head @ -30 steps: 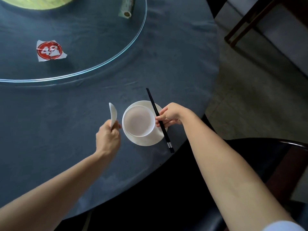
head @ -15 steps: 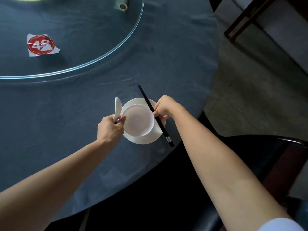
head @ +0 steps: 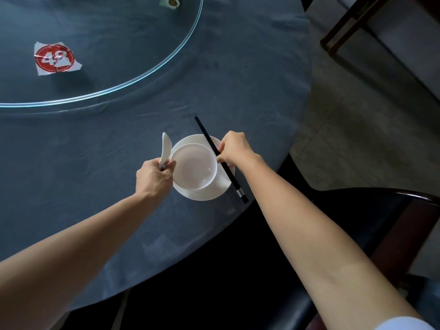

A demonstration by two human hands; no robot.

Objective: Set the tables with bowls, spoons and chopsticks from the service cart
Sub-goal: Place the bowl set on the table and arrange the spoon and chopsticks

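**Place setting at the table edge: both hands holding utensils**

- Round table, dark blue cloth, fills most of the view. Edge curves from upper right down to lower left.
- Glass turntable sits on the cloth at upper left; only its near-right arc is in frame.
- Tiled floor to the right of the table.
- Dark chair at lower right, with a curved armrest, just beside the table edge. A second wooden frame is at top right, well apart.
- Both forearms come in from the bottom. A pale sleeve shows at the right arm's lower end.
- White saucer lies on the cloth near the table edge.
- White bowl sits upright on the saucer, off-centre toward its left, with nothing in it.
- Right hand: fingers and thumb pinch the black chopsticks near mid-length.
- The pair runs diagonally over the saucer's right side. The far tips point toward the table centre and the silver-banded end sits past the near rim.
- Can't tell whether the pair rests on the rim or is lifted off it.
- Left hand: curled round the lower end of the white spoon. The free end points away from the person, just left of the bowl. Contact with the bowl: can't tell.
- Torn white tag with a red disc reading 48 lies in the turntable area.
- Small roll at the top edge of the frame is cropped.
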